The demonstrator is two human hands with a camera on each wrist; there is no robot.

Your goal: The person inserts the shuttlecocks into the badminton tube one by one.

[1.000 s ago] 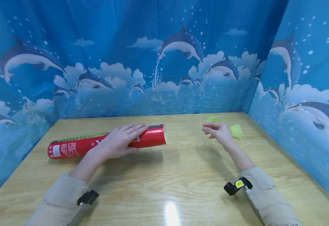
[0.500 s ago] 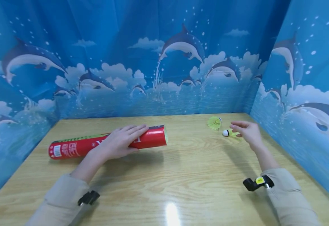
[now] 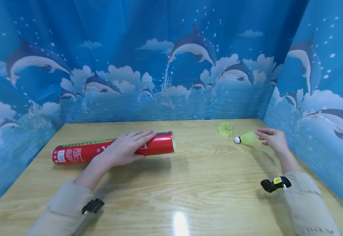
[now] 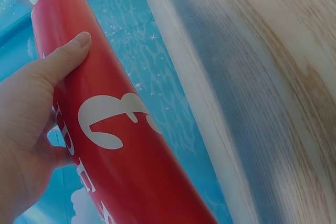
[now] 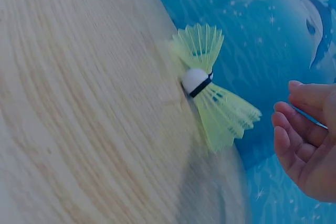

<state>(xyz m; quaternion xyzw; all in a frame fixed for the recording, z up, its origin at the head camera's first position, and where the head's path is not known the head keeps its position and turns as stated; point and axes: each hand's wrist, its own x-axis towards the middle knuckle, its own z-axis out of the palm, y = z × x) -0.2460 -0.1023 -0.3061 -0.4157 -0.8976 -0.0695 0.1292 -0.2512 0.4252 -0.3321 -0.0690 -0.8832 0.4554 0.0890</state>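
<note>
A red shuttlecock tube (image 3: 80, 154) with white letters lies at a slant across the left part of the table. My left hand (image 3: 124, 149) grips it from above near its right end; in the left wrist view the thumb lies along the tube (image 4: 136, 156). At the right, a yellow shuttlecock (image 3: 248, 138) with a white cork and black band lies with its skirt toward my right hand (image 3: 275, 141). That hand's fingers are loosely bent with nothing between them. The right wrist view shows a gap between the hand (image 5: 310, 140) and the skirt (image 5: 226, 116).
Just behind lies a second yellow shuttlecock (image 3: 225, 129), its skirt facing left and forward. The wooden table (image 3: 195, 183) ends at a blue dolphin-print curtain (image 3: 124, 95) at the back and the sides.
My right hand has moved right, past the nearer shuttlecock, bringing both shuttlecocks into full sight. My left hand stays on the tube, which has not visibly moved on the table.
</note>
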